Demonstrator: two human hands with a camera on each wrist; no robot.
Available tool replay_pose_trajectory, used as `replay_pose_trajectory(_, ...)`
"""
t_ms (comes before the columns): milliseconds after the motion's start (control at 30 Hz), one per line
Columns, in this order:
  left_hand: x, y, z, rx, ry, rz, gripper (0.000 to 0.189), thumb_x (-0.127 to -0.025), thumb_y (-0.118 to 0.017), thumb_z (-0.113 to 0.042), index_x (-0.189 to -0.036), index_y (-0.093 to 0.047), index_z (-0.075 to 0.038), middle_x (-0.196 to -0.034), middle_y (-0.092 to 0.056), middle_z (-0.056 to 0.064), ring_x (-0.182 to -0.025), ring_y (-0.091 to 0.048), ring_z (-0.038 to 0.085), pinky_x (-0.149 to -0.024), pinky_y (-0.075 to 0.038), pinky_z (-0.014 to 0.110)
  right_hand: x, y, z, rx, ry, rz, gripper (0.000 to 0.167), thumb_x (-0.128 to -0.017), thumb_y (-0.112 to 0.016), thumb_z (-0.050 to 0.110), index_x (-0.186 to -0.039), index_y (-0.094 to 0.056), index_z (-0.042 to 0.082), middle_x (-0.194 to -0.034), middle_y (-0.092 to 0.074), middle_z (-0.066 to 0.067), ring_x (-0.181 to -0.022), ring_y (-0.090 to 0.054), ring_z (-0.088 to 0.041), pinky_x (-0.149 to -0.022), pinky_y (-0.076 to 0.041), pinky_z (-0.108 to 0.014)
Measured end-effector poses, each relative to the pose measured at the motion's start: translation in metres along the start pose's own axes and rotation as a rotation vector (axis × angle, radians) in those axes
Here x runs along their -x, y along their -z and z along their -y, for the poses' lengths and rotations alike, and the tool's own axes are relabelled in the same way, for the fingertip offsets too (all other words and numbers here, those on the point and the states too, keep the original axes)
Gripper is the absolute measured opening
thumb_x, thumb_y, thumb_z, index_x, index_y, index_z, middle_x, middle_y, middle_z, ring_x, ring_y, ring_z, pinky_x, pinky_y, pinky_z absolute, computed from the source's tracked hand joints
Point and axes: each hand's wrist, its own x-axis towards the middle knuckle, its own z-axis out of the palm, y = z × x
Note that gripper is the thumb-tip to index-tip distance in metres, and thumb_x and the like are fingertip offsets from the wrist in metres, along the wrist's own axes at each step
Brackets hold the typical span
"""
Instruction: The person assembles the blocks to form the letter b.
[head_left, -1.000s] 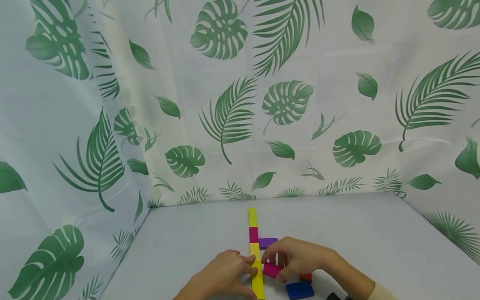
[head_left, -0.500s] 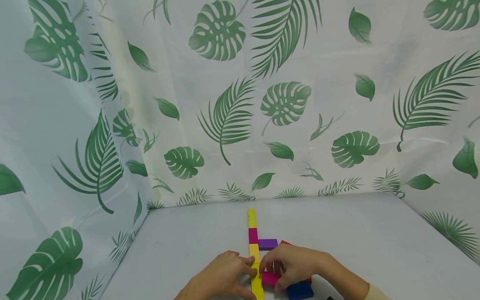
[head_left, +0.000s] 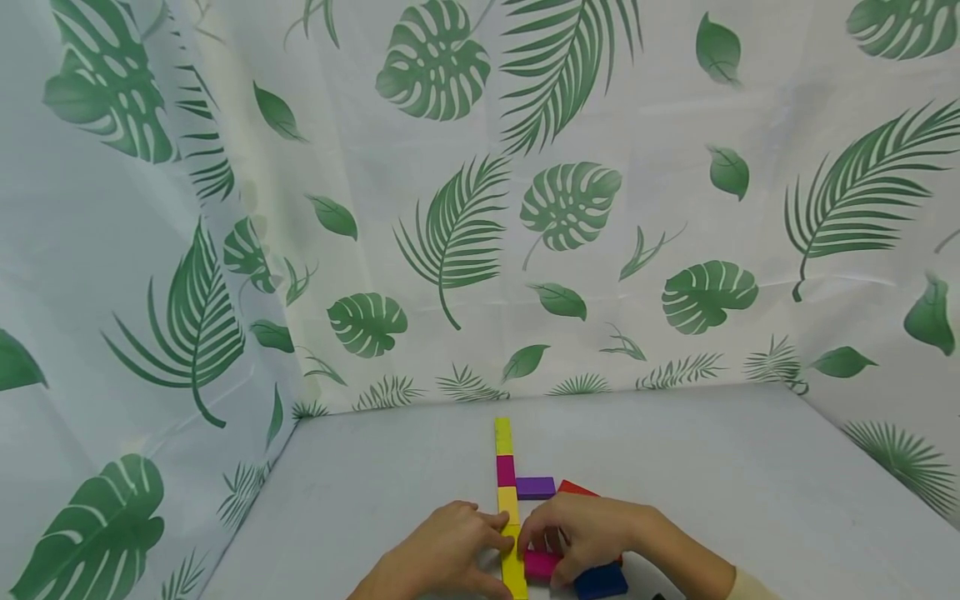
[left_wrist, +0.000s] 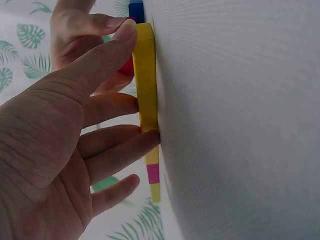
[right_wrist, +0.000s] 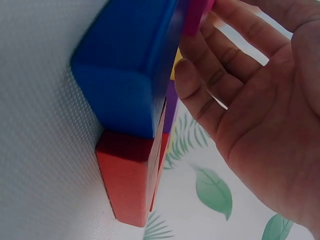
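Rectangular blocks form a straight line on the table: yellow at the far end, then magenta, pale yellow and a long yellow block (head_left: 513, 577) nearest. My left hand (head_left: 442, 552) holds that long block, thumb at its near end and fingertips along its left side, as the left wrist view (left_wrist: 146, 75) of the yellow block confirms. To the right of it, my right hand (head_left: 592, 533) pinches a pink block (head_left: 538, 567) between thumb and fingers. The pink block lies right against the line's side. Farther up, a purple block (head_left: 536, 488) sticks out sideways from the line.
A blue block (head_left: 602, 582) lies just right of the pink one, beside red blocks (right_wrist: 122, 175) partly covered by my right hand. A red block (head_left: 576, 487) shows behind that hand. Leaf-printed curtain (head_left: 570, 292) encloses the table at the back and sides.
My right hand has lowered the pink block toward the near side and turned it square against the line. The left hand stays in place on the yellow block.
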Motion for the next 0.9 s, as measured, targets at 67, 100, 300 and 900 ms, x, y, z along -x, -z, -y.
replay_pose_trajectory(67,0.0003,0.0003,-0.0002,-0.002,-0.006,-0.003,0.057,-0.082,-0.078,-0.066,-0.129,-0.075,-0.033,-0.138,-0.068,-0.007,-0.113,-0.068,0.002,-0.103,-0.055,0.033,-0.0001,-0.0003,-0.0006,0.002,0.001,0.006,0.039,-0.09,-0.082,0.023,-0.126,-0.071,0.029,-0.099,-0.069,0.016,-0.085,-0.063,0.001,-0.077,-0.058,-0.019)
replay_pose_trajectory(100,0.0005,0.0005,-0.0003,0.001,-0.005,-0.004,0.057,-0.082,-0.079,-0.066,-0.129,-0.075,-0.033,-0.138,-0.069,-0.008,-0.113,-0.068,0.002,-0.103,-0.055,0.033,-0.0002,-0.0005,-0.0009,0.0,0.002,0.009,0.038,-0.09,-0.082,0.023,-0.126,-0.071,0.029,-0.099,-0.07,0.016,-0.086,-0.063,0.001,-0.077,-0.058,-0.019)
replay_pose_trajectory(300,0.0012,0.0015,-0.0014,0.009,-0.002,-0.013,0.057,-0.081,-0.079,-0.066,-0.128,-0.075,-0.033,-0.137,-0.069,-0.008,-0.114,-0.068,0.002,-0.103,-0.054,0.032,-0.0011,-0.0028,-0.0036,-0.02,0.026,0.012,0.033,-0.092,-0.08,0.025,-0.124,-0.071,0.028,-0.099,-0.071,0.013,-0.085,-0.064,0.001,-0.078,-0.058,-0.019)
replay_pose_trajectory(900,0.0008,0.0003,0.0001,-0.009,-0.026,-0.021,0.057,-0.083,-0.077,-0.066,-0.127,-0.076,-0.03,-0.139,-0.068,-0.004,-0.114,-0.068,0.003,-0.105,-0.054,0.035,-0.0046,-0.0069,-0.0026,-0.001,-0.033,-0.008,0.019,-0.093,-0.08,0.025,-0.11,-0.075,0.025,-0.088,-0.069,0.015,-0.075,-0.059,0.004,-0.075,-0.057,-0.018)
